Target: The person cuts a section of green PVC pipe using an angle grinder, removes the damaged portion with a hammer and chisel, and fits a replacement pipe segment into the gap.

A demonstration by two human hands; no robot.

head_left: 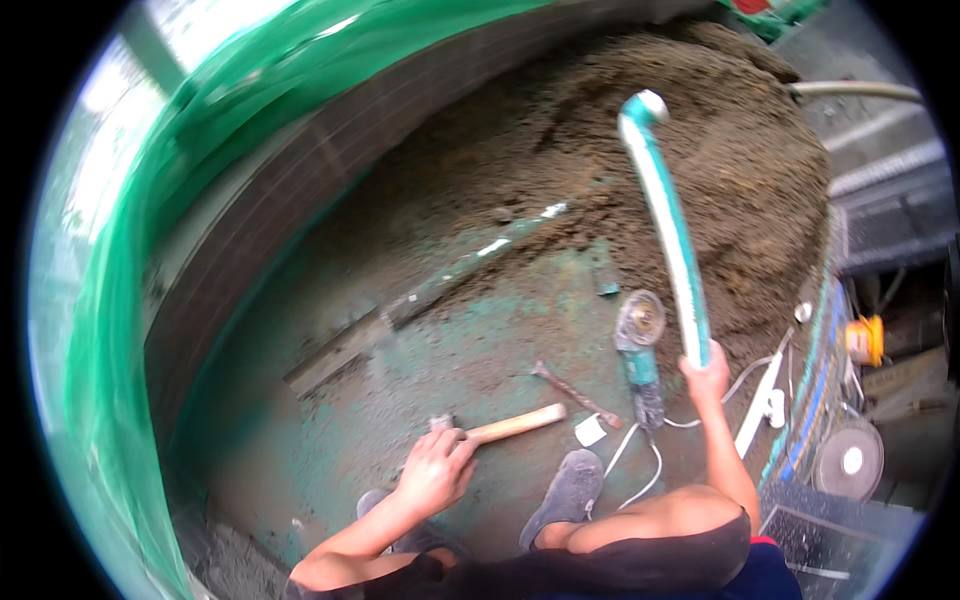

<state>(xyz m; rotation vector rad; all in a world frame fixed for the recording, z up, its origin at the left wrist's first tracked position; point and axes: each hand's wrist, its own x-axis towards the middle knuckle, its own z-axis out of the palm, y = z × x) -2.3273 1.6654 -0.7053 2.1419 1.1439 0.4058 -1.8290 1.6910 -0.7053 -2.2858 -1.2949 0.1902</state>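
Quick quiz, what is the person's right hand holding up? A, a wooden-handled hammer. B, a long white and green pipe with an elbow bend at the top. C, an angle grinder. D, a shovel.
B: the right hand grips the lower end of the pipe, which rises to a bent elbow, while the left hand is on the hammer and the angle grinder lies on the ground.

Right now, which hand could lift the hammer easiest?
The left hand. It already rests on the hammer, near the head end of its wooden handle, on the floor. The right hand is busy gripping the green and white pipe held upright, farther from the hammer.
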